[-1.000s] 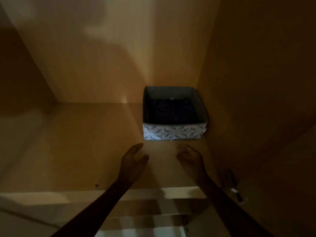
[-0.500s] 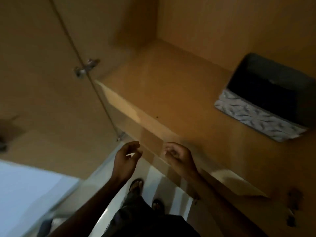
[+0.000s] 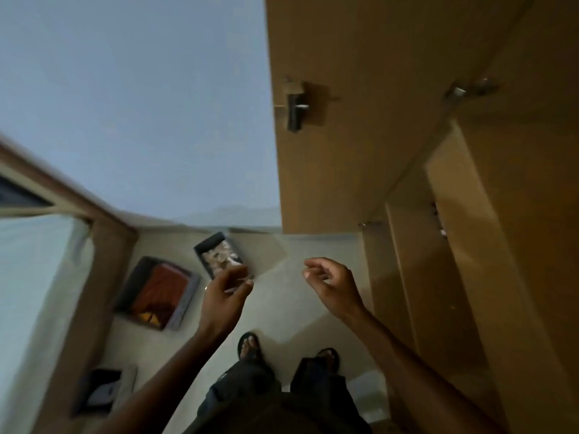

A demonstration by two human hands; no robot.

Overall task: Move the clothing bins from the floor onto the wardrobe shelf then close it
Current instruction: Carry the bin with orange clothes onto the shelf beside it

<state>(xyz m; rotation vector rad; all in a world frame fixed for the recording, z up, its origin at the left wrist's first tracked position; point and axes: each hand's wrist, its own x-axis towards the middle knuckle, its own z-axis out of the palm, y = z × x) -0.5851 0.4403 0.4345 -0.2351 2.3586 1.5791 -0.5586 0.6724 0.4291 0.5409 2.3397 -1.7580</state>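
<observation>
Presently, both hands are raised over the pale floor (image 3: 300, 296) and empty: the left hand (image 3: 224, 300) has loosely curled fingers gripping nothing, and the right hand (image 3: 333, 285), well apart from it, is likewise half-curled and holds nothing. Beyond the left hand's fingertips lies a small bin (image 3: 219, 253) of pale folded items, partly overlapped by that hand; to that hand's left sits a larger bin (image 3: 158, 292) of orange-red cloth, with a third dark bin (image 3: 100, 393) lower left, too blurred to itemise. To the right of the right hand stands the open wardrobe door (image 3: 338, 151), its hinge (image 3: 296, 109) above.
</observation>
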